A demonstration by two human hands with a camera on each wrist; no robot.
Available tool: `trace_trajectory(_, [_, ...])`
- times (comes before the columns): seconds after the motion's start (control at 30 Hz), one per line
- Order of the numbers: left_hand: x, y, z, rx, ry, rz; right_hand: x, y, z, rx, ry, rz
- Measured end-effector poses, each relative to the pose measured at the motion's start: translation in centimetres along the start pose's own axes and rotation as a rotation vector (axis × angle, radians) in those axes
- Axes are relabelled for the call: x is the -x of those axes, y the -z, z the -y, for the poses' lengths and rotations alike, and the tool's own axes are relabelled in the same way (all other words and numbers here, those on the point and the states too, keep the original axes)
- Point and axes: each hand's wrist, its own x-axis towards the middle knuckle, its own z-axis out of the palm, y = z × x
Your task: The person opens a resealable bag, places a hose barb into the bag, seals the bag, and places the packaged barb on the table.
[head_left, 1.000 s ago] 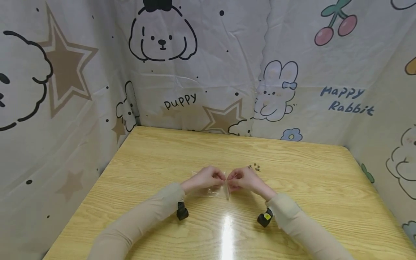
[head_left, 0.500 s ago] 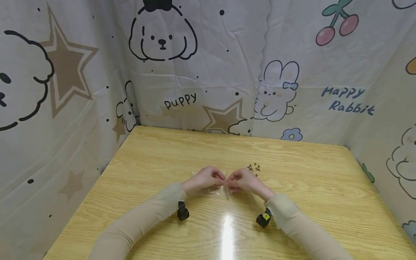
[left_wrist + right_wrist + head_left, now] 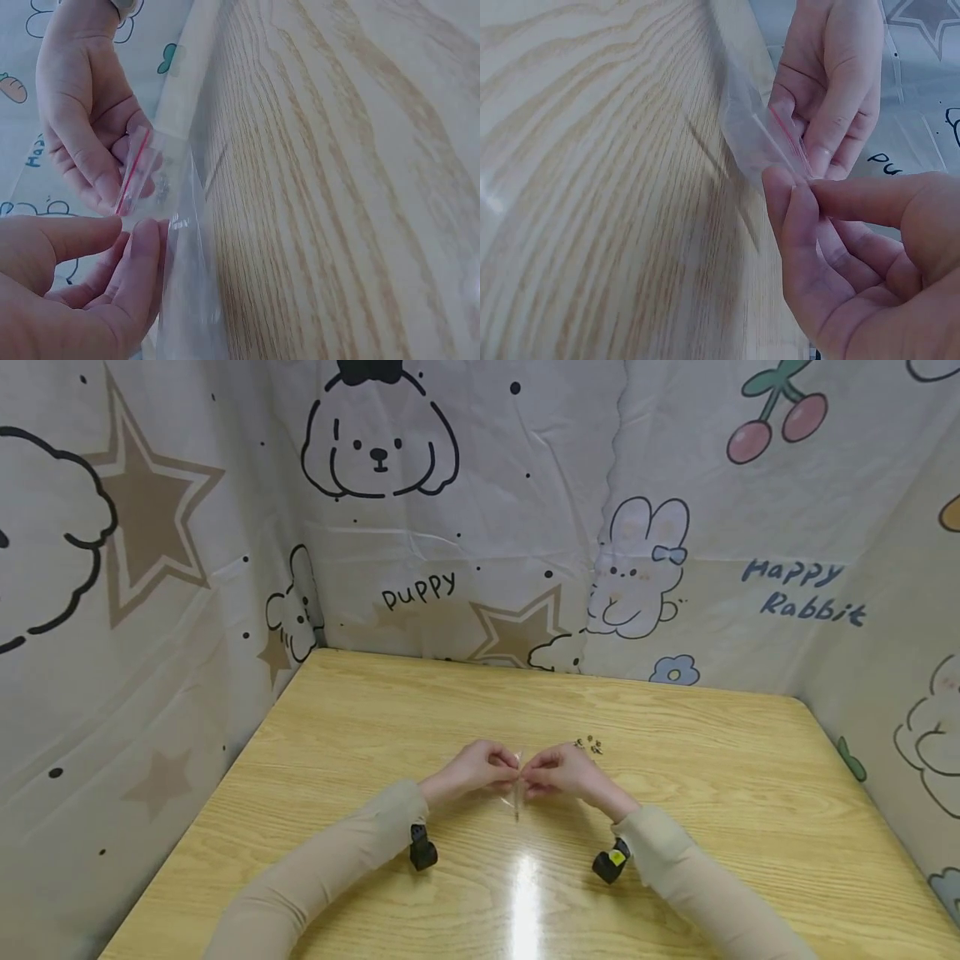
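Note:
A clear plastic zip bag (image 3: 187, 277) with a red seal line hangs between the two hands, low over the table. The left hand (image 3: 476, 766) pinches its top edge between thumb and fingers. Close by on the other side, the right hand (image 3: 564, 771) pinches the same edge, and the fingertips of both hands nearly meet. From the head the zip bag appears edge-on as a thin upright strip. In the right wrist view its clear film (image 3: 742, 127) spreads out below the red line.
Several small dark metal-looking pieces (image 3: 589, 744) lie on the wooden table (image 3: 712, 793) just beyond the right hand. Cloth walls (image 3: 465, 527) with cartoon prints stand around the back and sides. A black wrist camera (image 3: 422, 852) hangs under the left sleeve.
The bag's clear body, earlier spread leftward under the left hand, has turned to a thin strip between the hands. The right hand has shifted slightly left, with the fingertips closer together.

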Motion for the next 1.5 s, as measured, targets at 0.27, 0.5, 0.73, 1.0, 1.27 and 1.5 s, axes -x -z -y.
trace_trajectory(0.27, [-0.26,-0.18,0.29,-0.016,-0.020,-0.010,-0.25,-0.07,-0.40,0.032,-0.003,0.024])
trace_trajectory(0.5, [-0.24,-0.22,0.19,-0.023,-0.021,-0.008,-0.32,-0.13,-0.41,0.045,-0.003,0.009])
trace_trajectory(0.73, [-0.35,-0.22,0.28,0.072,0.041,0.019,-0.38,0.01,-0.41,0.123,0.035,-0.029])
trace_trajectory(1.0, [-0.13,-0.23,0.19,0.137,0.052,0.043,-0.45,0.34,-0.51,0.129,0.065,-0.028])
trace_trajectory(1.27, [-0.30,-0.32,0.28,0.143,0.045,0.035,-0.51,0.33,-0.51,0.113,0.076,-0.015])
trace_trajectory(1.5, [-0.27,-0.26,0.24,0.141,0.056,0.015,-0.48,0.41,-0.47,0.115,0.092,-0.003])
